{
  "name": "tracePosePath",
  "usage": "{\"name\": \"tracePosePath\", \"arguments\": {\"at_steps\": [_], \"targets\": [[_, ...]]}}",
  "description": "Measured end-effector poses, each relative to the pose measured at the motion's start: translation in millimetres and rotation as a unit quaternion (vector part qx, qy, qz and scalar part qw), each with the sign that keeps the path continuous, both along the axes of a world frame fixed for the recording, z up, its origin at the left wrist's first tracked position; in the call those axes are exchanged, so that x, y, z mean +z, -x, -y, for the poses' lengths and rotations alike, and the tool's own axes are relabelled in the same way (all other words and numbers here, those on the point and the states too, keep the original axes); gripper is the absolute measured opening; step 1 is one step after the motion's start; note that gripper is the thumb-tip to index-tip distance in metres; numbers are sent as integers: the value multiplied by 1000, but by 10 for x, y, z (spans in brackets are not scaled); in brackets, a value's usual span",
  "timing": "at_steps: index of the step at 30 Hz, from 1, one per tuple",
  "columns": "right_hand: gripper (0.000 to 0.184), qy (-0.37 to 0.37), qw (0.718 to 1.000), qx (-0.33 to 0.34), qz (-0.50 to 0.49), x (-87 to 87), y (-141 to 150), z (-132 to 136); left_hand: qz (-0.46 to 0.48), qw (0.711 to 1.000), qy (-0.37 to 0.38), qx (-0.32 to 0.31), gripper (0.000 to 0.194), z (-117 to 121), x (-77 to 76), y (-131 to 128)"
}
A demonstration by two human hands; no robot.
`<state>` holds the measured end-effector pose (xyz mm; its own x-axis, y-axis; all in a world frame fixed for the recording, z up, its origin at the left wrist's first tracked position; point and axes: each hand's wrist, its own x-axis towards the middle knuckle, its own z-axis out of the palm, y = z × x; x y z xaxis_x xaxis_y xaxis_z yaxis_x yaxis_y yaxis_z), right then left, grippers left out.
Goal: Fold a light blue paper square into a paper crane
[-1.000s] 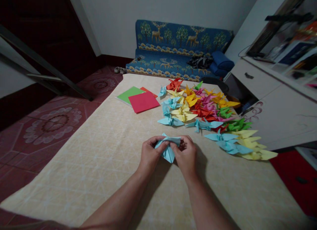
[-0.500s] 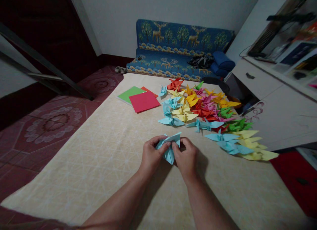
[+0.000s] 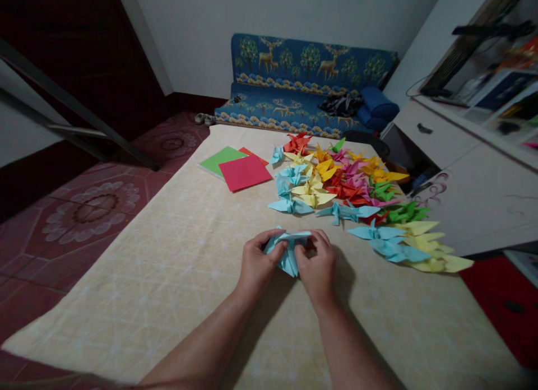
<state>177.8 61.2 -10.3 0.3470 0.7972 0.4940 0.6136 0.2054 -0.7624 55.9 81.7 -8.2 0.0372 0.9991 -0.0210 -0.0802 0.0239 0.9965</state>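
Observation:
A partly folded light blue origami paper [image 3: 289, 260] is held between both hands just above the cloth near the middle of the table. My left hand [image 3: 258, 259] grips its left side, thumb on the near face and fingers behind. On the right side, my right hand [image 3: 318, 261] pinches the paper, its thumb pressed on the near face and fingers at the upper right edge. Beyond the hands lies a light blue paper crane [image 3: 291, 205] with spread wings. Another blue crane [image 3: 347, 212] rests to its right.
Many paper cranes in red, orange [image 3: 327, 169], pink, green and yellow [image 3: 441, 262] cover the far right of the tablecloth [image 3: 168, 283]. Square sheets, pink [image 3: 245, 173] and green [image 3: 222, 159], lie at the far left. A blue sofa [image 3: 277, 101] stands behind, a white cabinet [image 3: 474, 177] at right.
The raised upper flap of the blue paper has come down flatter. My right fingers have shifted onto its upper right edge, while my left hand stays nearly in place.

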Motion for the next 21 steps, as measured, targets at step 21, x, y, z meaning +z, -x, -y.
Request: {"name": "tracePosePath", "arguments": {"at_steps": [21], "targets": [[24,-14,999,-5,-32,-6,72,-8,-19,999,-29,-7,26,18,90,-45]]}}
